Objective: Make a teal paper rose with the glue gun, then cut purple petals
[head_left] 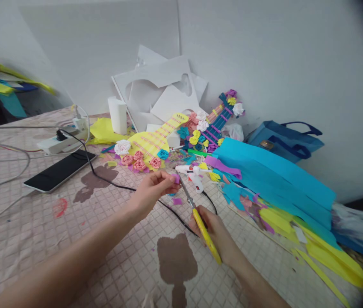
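Note:
Between the fingertips of my left hand (156, 186) is a small purple paper piece (176, 178). My right hand (212, 226) is wrapped round the yellow handle of the scissors (204, 231), whose blades point up towards the purple piece. A second purple scrap (177, 201) lies on the table just below. Behind the blades rests a white glue gun (194, 174). Beyond my left hand lies a yellow paper guitar (151, 143) with pink, white and blue flowers along its lower edge.
A phone (61, 171) and a power strip (60, 141) with cables are at the left; a black cable crosses the table (110, 239). Blue sheets (271, 179), yellow strips (332, 252) and scraps cover the right. White card cutouts (165, 72) lean on the wall near a dark blue guitar (218, 124).

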`<move>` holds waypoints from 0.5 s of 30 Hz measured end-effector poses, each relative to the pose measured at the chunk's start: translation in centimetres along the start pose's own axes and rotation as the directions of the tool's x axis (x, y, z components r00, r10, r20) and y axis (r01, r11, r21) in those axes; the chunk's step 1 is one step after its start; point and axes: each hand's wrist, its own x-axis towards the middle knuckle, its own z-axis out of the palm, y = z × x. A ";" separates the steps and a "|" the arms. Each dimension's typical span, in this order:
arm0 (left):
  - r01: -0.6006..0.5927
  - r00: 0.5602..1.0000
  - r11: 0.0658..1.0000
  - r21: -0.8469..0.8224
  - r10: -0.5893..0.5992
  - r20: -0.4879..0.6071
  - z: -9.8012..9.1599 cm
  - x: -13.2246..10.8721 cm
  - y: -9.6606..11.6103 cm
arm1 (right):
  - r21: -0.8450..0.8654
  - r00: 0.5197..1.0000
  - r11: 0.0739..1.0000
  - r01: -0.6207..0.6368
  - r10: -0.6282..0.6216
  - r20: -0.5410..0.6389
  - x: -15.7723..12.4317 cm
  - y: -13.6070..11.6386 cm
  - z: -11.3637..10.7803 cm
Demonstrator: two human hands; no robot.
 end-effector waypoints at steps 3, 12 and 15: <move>0.003 1.000 1.000 0.002 -0.003 0.013 -0.1 0.1 0.0 | 0.015 1.000 1.000 0.016 -0.016 -0.013 -0.1 0.0 -0.1; -0.005 0.995 1.000 0.024 0.003 0.096 -0.6 0.4 0.3 | -0.021 0.999 1.000 -0.001 0.001 -0.032 -0.3 0.6 -0.4; -0.005 0.991 1.000 0.030 0.001 0.132 -0.9 0.5 0.5 | -0.028 1.000 1.000 -0.002 0.001 -0.016 -0.4 0.7 -0.6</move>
